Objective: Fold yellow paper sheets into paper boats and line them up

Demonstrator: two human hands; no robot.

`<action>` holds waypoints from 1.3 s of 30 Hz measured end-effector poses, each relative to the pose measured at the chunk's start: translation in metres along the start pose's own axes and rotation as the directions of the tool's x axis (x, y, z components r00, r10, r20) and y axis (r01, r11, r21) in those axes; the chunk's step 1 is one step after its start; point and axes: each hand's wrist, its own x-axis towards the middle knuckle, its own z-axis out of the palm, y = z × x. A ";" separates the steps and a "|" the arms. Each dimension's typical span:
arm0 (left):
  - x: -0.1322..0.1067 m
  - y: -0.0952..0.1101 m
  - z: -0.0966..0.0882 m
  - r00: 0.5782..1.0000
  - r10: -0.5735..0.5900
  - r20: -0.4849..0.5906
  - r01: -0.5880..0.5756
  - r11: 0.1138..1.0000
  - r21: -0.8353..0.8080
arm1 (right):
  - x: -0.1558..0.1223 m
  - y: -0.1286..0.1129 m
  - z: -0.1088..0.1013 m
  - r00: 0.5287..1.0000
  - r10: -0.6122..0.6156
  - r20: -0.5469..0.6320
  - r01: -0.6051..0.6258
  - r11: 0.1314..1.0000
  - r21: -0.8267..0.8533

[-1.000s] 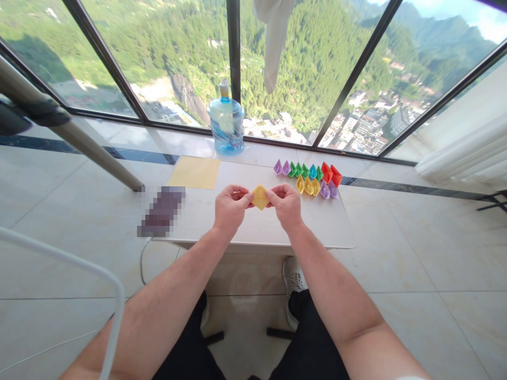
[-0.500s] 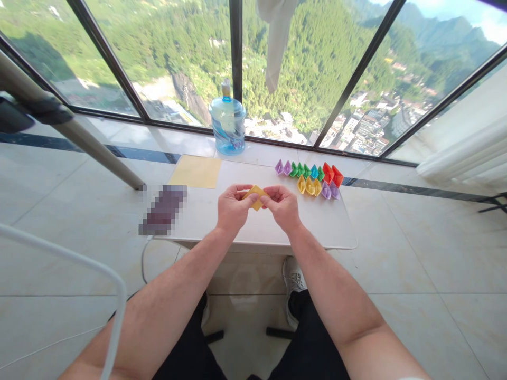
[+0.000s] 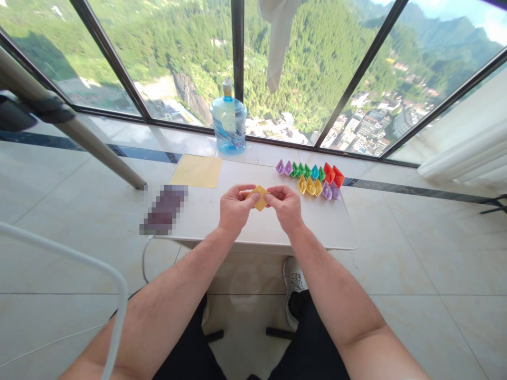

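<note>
A small diamond of folded yellow paper (image 3: 260,198) is held up over the white table (image 3: 222,228). My left hand (image 3: 236,207) pinches its left corner between thumb and fingers. On the opposite corner, my right hand (image 3: 285,206) has the same kind of grip, thumb on the near face. The fingertips behind the paper are partly hidden. To the right of my hands stand folded paper boats in two rows: purple (image 3: 284,168), green (image 3: 301,170), blue (image 3: 315,172) and red (image 3: 333,175) behind, yellow (image 3: 310,186) and purple in front.
A flat yellow sheet (image 3: 197,171) lies at the table's back left, near a blurred-out dark object (image 3: 164,210) with a cable. Behind the table a blue water jug (image 3: 228,126) stands by the window. A slanted pole (image 3: 103,145) and a white tube (image 3: 114,285) are on the left.
The paper's right corner shows more between my fingers, as my right hand has shifted slightly to the right. Both hands keep hold of the paper.
</note>
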 end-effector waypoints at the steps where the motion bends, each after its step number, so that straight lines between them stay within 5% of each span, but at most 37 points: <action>1: 0.000 0.001 0.000 1.000 0.000 -0.012 0.000 1.000 0.013 | 0.000 0.000 0.000 1.000 -0.001 -0.009 0.001 1.000 -0.001; 10: 0.001 0.001 -0.001 0.995 0.017 -0.102 -0.010 0.998 0.067 | 0.001 0.001 -0.001 1.000 0.020 -0.011 -0.020 1.000 0.006; 32: 0.003 0.004 -0.006 0.993 -0.116 0.006 0.116 0.993 -0.017 | 0.005 -0.002 -0.013 0.990 0.069 0.125 -0.050 0.988 -0.147; 39: 0.009 0.009 -0.011 0.983 -0.183 0.013 0.183 0.983 -0.004 | 0.004 -0.005 -0.020 0.959 -0.058 0.277 0.118 0.971 -0.206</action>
